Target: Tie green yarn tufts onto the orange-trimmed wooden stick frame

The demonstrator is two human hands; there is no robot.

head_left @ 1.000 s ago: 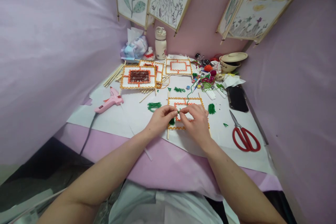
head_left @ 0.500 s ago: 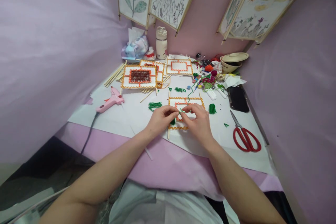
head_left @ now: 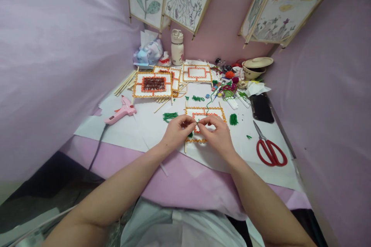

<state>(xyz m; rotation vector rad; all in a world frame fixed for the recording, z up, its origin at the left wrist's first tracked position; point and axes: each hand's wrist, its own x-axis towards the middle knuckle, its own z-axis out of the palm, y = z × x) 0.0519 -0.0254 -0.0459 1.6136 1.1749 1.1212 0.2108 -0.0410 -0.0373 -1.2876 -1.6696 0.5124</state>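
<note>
My left hand point(head_left: 177, 131) and my right hand point(head_left: 216, 133) meet over a small white panel with an orange and red border point(head_left: 207, 112), which lies on white paper. Both hands pinch a short green strand point(head_left: 198, 122) between their fingertips, just above the panel's middle. A small green tuft point(head_left: 189, 134) shows below my left fingers. Little bundles of green strands point(head_left: 170, 116) lie left of the panel, and another green bundle point(head_left: 233, 119) lies to its right.
A pink glue gun point(head_left: 121, 110) lies at the left, red scissors point(head_left: 268, 148) at the right, a black phone point(head_left: 261, 108) beyond them. Finished bordered panels point(head_left: 153, 84), wooden sticks point(head_left: 125, 82), a bottle point(head_left: 177, 47), a bowl point(head_left: 256, 66) and craft scraps fill the back.
My fingertips have shifted slightly on the green strand, drawing a little closer together. Everything else on the table stays where it was.
</note>
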